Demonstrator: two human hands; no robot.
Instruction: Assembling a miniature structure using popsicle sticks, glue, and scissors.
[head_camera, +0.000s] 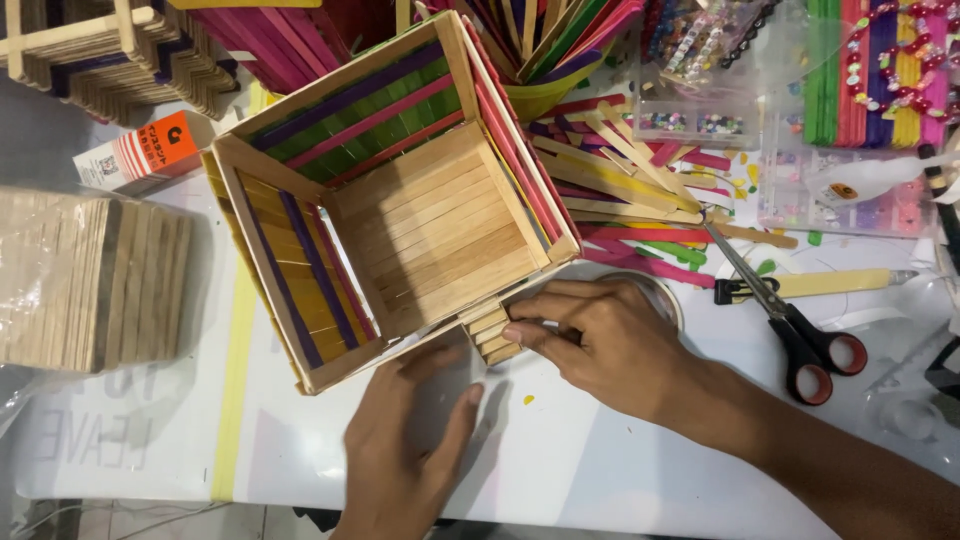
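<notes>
Two hands are laid on a stick box (400, 200) near the counter's (600, 470) front edge: the left hand (405, 450) rests flat, ungrasping; the right hand (600, 345) pinches its small stacked foot (492, 335). Light, stiff, glue-fragile it seems; best gripped by corners.

The stick box (400, 200) sits just behind both hands. The right hand (610, 345) touches a little stick stack (493, 335) under it. Scissors (790, 320) lie right of that hand. The left hand (400, 450) rests flat before the box.
</notes>
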